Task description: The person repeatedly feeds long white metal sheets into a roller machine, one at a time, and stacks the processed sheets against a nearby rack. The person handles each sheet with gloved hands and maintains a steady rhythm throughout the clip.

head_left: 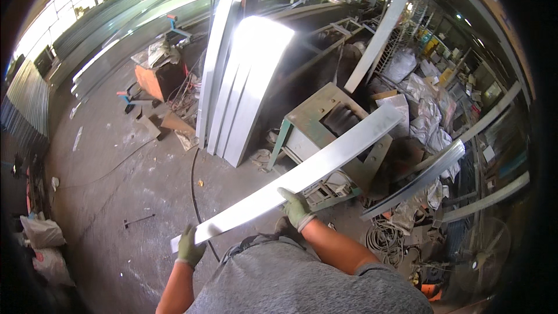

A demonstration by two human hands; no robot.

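A long, flat, shiny metal strip (256, 200) slants across in front of me, from low left up to the right. My left hand (190, 246), in a greenish work glove, is closed on its near left end. Gloved the same way, my right hand (296, 208) is closed on its lower edge, around mid-length. The strip's far right part passes over a boxy machine (311, 107) with green legs and dark rollers; whether it touches the machine I cannot tell.
Several tall metal panels (244, 93) stand upright ahead. Another metal strip (415, 180) lies to the right, above coiled cable (385, 247). An orange-sided box (157, 81) sits farther left. A dark cable (193, 189) crosses the floor near the panels. A rod (139, 220) lies at left.
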